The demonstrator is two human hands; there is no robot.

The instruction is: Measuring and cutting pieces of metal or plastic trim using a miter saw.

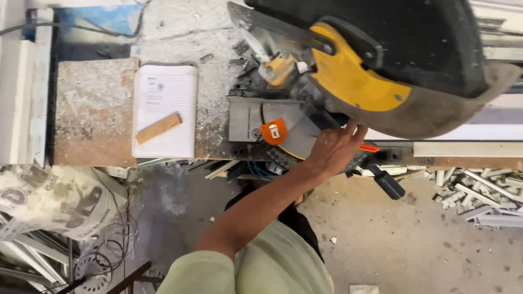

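My one visible hand [333,148] rests open, fingers spread, on the miter saw [348,71] base at the bench's front edge, bracing the white profile [468,148] against the fence; notebook [165,109] parked aside.

Notebook [165,111] lies open on the table [95,114], a wooden strip [158,128] resting diagonally across its page. Printed sack [54,198] sits on the floor at lower left, wire coils [98,264] beside it. White profile offcuts [479,198] are heaped at right on the dusty floor [403,239].
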